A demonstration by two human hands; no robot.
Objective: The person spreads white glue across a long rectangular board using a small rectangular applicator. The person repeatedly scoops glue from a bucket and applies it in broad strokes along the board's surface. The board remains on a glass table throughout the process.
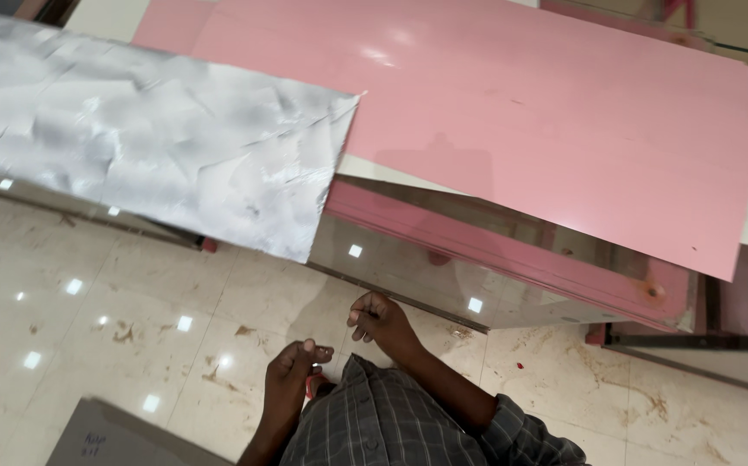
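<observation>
My left hand (pixel 294 369) and my right hand (pixel 377 319) hang low in the middle of the head view, over a glossy beige marble floor (pixel 89 293). Both have their fingers curled in, and I see nothing in either. A small red bit (pixel 312 385) shows just under my left hand; what it is I cannot tell. My right forearm comes out of a rolled, grey checked sleeve (pixel 512 431). A glass pane (pixel 443 267) with a pink frame (pixel 512 255) lies just ahead of my right hand, apart from it.
A large pink sheet (pixel 520 112) lies across the top and overhangs the glass. A crinkled silver-grey sheet (pixel 149 147) reaches in from the left and partly covers it. The corner of a grey board (pixel 119 431) sits at the bottom left. Dark metal rails (pixel 693 342) run at the right.
</observation>
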